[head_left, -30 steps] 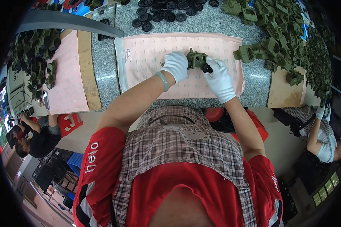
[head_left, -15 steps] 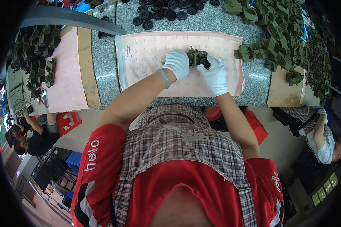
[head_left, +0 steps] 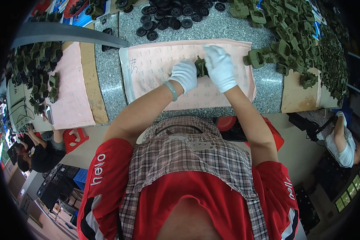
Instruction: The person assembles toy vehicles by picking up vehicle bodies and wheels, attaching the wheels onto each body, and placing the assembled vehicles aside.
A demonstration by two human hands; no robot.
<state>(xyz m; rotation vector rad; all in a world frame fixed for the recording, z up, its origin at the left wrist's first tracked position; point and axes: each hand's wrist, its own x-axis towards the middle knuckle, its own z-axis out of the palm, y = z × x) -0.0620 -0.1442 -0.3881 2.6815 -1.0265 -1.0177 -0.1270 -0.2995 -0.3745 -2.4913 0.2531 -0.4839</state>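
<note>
My left hand (head_left: 185, 76), in a white glove, is closed on an olive-green plastic toy vehicle part (head_left: 200, 67) above the middle of the pink mat. Between my two hands only a narrow strip of the part shows; the rest is covered. My right hand (head_left: 219, 69), also gloved, is at the part's right side, with its fingers stretched out toward the far edge of the mat. I cannot tell whether its palm touches the part. The black wheel on that side is hidden from sight.
The pink mat (head_left: 152, 90) lies on a speckled stone bench (head_left: 270, 86). Black wheels (head_left: 175, 23) are heaped beyond it, with piled green parts (head_left: 282, 48) at the right. A grey curved bar (head_left: 68, 33) crosses the far left. Other people sit at both sides.
My right hand has come off its pinch on the black wheel, and its fingers now reach farther forward. My left hand stays on the green part.
</note>
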